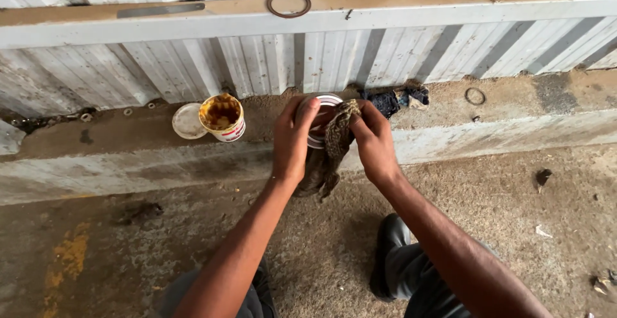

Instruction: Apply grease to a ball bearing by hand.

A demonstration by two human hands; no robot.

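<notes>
Left hand [292, 141] fingers clamp the stiff round metal ring [319, 120]'s rim; right hand [375, 143] fingers pinch the limp brown rag [334, 144].

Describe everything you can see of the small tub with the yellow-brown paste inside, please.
The tub is a small round container, white outside with some red on its lower side, plastic by the look of it. It stands open and upright on the dusty concrete ledge, before the corrugated metal wall. Thick yellow-brown paste smears its inner wall and rim. A round white lid lies flat against its left side. Neither hand touches it; the left hand is the nearer one.
</notes>
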